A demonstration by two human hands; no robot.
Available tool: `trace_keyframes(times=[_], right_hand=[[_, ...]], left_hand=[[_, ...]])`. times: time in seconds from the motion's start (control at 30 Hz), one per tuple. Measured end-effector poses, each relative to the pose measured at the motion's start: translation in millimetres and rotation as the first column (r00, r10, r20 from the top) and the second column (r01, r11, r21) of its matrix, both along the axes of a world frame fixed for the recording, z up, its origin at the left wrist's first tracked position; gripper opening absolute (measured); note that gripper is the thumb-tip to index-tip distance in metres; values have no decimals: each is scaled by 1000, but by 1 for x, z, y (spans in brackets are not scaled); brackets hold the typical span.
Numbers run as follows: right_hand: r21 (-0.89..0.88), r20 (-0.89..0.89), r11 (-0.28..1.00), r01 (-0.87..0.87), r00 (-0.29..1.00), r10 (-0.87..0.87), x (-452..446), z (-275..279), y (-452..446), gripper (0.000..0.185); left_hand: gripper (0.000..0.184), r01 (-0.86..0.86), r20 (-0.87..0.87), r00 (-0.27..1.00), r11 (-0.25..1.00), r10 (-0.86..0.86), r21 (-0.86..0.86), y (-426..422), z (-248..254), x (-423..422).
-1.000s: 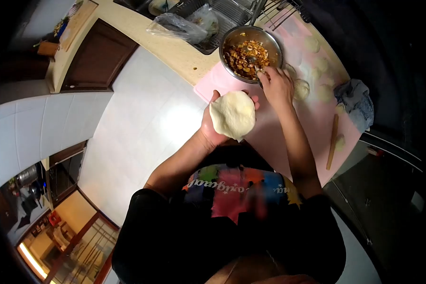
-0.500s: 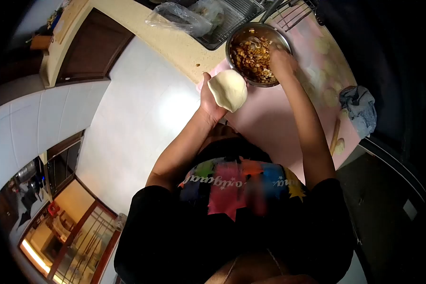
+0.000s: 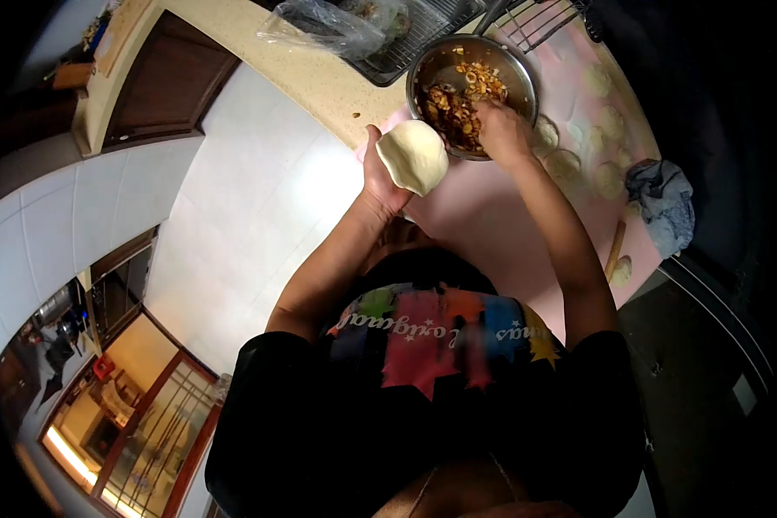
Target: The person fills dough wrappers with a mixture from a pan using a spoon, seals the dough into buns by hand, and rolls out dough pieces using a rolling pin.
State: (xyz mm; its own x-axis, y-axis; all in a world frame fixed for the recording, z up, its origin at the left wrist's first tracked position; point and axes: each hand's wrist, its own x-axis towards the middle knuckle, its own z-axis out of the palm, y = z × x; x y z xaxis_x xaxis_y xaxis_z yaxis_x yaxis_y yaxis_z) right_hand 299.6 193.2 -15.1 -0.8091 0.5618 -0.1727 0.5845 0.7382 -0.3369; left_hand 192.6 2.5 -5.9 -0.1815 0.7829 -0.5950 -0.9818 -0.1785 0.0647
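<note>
A round, pale dough wrapper [image 3: 414, 157] lies curved across the palm of my left hand [image 3: 382, 177], thumb along its edge. It is held beside the near left rim of a metal pan [image 3: 531, 95] containing chopped brown and yellowish filling [image 3: 457, 112]. My right hand [image 3: 505, 134] reaches over the pan's right side, its fingers closed and down at the filling. Whatever those fingers grip is hidden.
Several dough rounds [image 3: 609, 180] lie on the pink mat [image 3: 483, 224] at right. Near its right edge are a rolling pin [image 3: 615, 249] and a crumpled cloth [image 3: 663, 203]. Behind the pan are a rack tray [image 3: 432, 34] and a plastic bag [image 3: 324, 30].
My right hand has moved down and slightly left within the pan, and the filling has shifted. My left hand still holds the dough wrapper in about the same place.
</note>
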Motion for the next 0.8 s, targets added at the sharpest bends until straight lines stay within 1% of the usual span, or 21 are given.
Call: trace_keyframes(times=[0.07,0.1,0.13,0.2,0.23,0.3,0.33,0.4,0.43,0.5,0.6,0.73,0.8], right_hand=[[-81,102,996,-44,993,53,-1,5,-13,28],[-109,78,994,1,997,7,2,6,-17,24],[-108,79,994,2,997,6,4,3,-16,24],[-248,-31,967,65,997,-75,11,-1,-13,21],[-251,-27,966,66,997,-75,14,-3,-12,21],[-445,-59,885,141,981,-186,17,-5,-7,21],[-445,-59,884,142,981,-187,19,-10,-3,21],[-638,-109,758,135,959,-263,20,-14,0,23],[-640,-109,756,137,958,-265,21,-10,0,23],[-761,-28,627,168,957,-290,23,0,4,21],[-778,9,593,208,947,-320,26,-1,3,20],[-788,27,567,238,935,-355,29,3,3,20],[-805,48,535,256,927,-372,30,2,4,21]], left_hand=[[87,4,-13,1000,1000,-4,-8,-1,3,1],[87,7,-30,1000,1000,-7,-9,0,4,1],[87,8,-29,1000,1000,-8,-8,1,3,0],[87,17,-21,1000,999,-18,-29,0,3,0],[87,18,-18,1000,999,-19,-32,0,4,-1],[86,32,-25,999,998,-34,-54,2,7,-2],[86,34,-25,999,998,-35,-54,3,7,-3],[87,53,-47,997,997,-55,-53,3,8,-4],[87,55,-48,997,997,-58,-56,3,8,-5],[86,68,-59,996,996,-72,-57,4,8,-6],[86,81,-88,992,996,-85,-47,4,10,-6],[85,84,-75,993,996,-87,-39,4,11,-8],[86,95,-72,992,990,-103,-103,2,15,-10]])
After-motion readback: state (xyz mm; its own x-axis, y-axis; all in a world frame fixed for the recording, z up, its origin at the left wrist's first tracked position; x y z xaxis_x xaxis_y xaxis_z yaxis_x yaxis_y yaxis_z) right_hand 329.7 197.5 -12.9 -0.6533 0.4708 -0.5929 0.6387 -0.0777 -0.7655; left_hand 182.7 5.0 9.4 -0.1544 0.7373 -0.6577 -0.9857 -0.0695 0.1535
